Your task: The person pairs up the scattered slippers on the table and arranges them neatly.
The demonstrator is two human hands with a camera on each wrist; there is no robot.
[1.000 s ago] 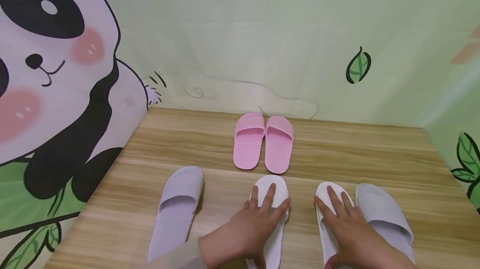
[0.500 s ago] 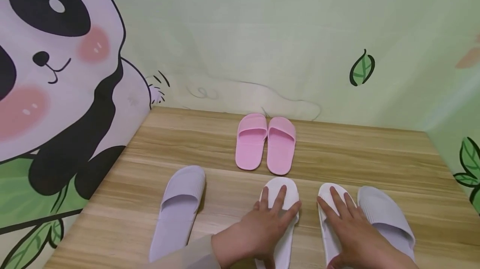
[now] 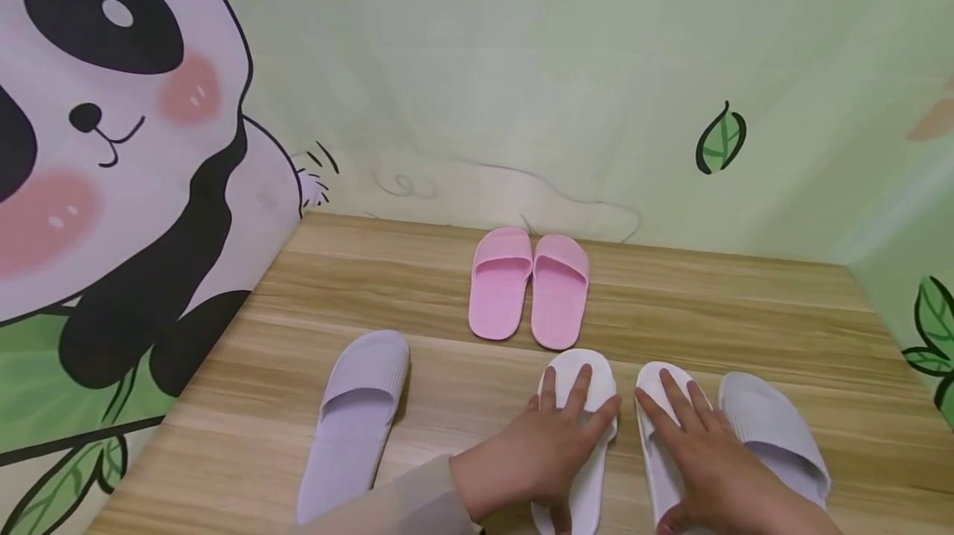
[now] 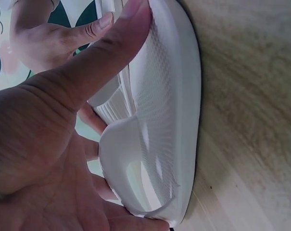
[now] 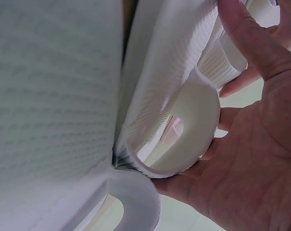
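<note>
In the head view my left hand [image 3: 544, 452] lies with spread fingers over the strap of one white slipper [image 3: 589, 481]. Its thumb presses the footbed, as the left wrist view also shows. My right hand [image 3: 704, 452] rests the same way on the other white slipper [image 3: 662, 469], fingers across the strap and thumb on the footbed. Both white slippers lie flat, toes pointing away, with a narrow strip of floor between them. Against the right one's outer side sits a grey slipper [image 3: 775, 419], partly covered by my right hand.
A matching lavender-grey slipper [image 3: 346, 436] lies apart on the left. Two pink slippers [image 3: 498, 295] stand side by side near the back wall [image 3: 447, 104]. A panda is painted on the left wall [image 3: 134, 146]. The wood-patterned floor [image 3: 671, 295] runs between the walls.
My left hand has slid its white slipper to the right, narrowing the gap to the other white one. The right hand has stayed nearly in place. The head view has shifted slightly.
</note>
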